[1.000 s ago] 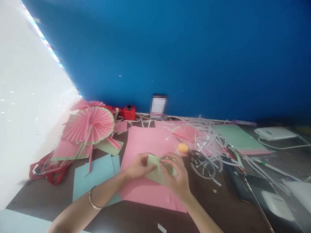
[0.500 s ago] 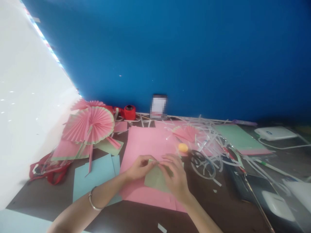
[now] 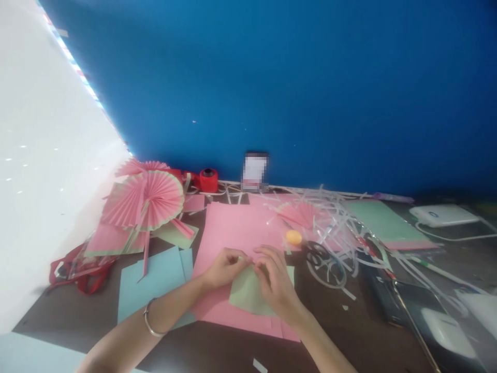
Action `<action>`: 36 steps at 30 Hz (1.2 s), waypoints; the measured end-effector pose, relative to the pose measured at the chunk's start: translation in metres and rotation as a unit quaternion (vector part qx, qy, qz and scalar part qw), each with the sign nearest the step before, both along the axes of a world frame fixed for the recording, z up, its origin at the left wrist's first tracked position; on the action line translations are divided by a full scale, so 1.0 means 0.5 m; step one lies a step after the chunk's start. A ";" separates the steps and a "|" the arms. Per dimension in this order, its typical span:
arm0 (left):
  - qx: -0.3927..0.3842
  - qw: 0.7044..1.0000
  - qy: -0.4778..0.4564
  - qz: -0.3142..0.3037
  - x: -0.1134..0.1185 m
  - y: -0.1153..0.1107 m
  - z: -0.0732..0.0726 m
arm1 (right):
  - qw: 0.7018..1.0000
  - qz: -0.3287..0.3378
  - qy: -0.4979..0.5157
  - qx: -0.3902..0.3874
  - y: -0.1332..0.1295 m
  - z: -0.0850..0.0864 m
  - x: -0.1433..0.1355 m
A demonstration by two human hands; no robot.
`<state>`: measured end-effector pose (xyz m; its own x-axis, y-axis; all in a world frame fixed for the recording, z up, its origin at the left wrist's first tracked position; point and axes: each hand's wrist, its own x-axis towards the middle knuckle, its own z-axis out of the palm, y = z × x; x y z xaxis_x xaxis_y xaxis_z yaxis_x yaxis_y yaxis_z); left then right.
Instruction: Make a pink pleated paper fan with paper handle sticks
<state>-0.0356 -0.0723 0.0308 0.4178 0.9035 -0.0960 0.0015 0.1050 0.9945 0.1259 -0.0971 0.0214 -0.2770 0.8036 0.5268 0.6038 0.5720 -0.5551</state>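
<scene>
My left hand pinches the top edge of a pale green sheet between thumb and finger. My right hand is closed at the same edge, its fingertips close to those of my left hand and the rest of its fingers curved over the sheet. The green sheet is held over a stack of pink paper, and part of it is hidden behind my right hand. A yellow oval object lies just beyond my right hand.
Pink pleated paper fans and blue sheets lie at the left. A red tape roll stands near the blue wall. White paper strips, a green sheet, a dark phone and a white device are at the right.
The right hand's fingers have curled in closer at the sheet's edge. More of the green sheet shows to the right of that hand. The whole view has shifted slightly.
</scene>
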 end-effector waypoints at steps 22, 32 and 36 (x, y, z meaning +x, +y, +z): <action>-0.134 0.985 -0.107 0.032 -0.001 -0.001 -0.006 | 0.995 -0.049 0.038 0.075 0.002 0.003 0.001; -0.028 0.999 -0.016 0.037 -0.003 -0.001 -0.003 | 0.998 -0.035 -0.011 0.048 -0.001 0.000 0.003; 0.002 1.000 0.003 0.022 -0.002 -0.002 -0.012 | 0.997 -0.040 -0.054 0.048 -0.003 0.002 0.001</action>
